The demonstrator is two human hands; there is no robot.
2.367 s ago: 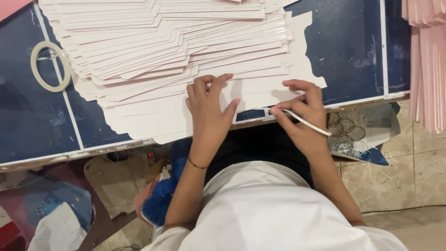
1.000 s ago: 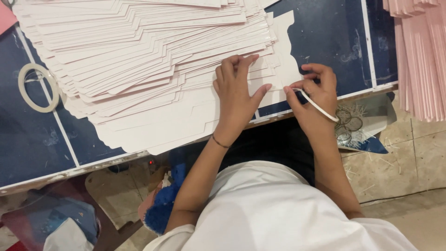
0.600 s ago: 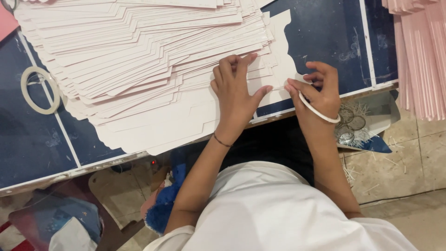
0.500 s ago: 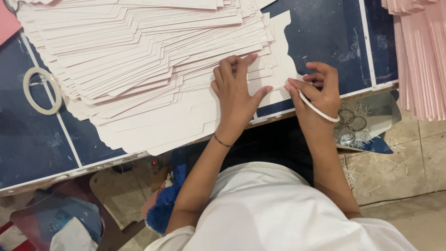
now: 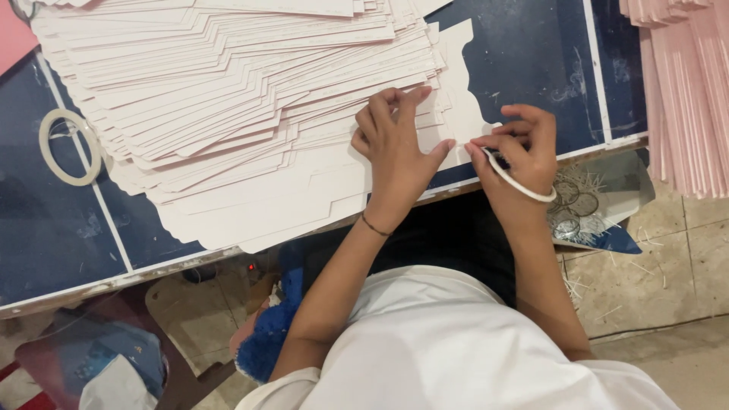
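— How does the left hand [image 5: 396,148] lie?
— Flat, fingers spread, palm pressing the fanned stack of pale card sheets [image 5: 250,99] on the dark blue desk [image 5: 68,235], wrist bent back toward the body.
— And the right hand [image 5: 516,156]?
— Just beside it at the stack's near right edge, its grip pinching a thin white strip [image 5: 520,184] that curves under the palm.
— Anything else?
— A tape ring [image 5: 68,146] lies far left.
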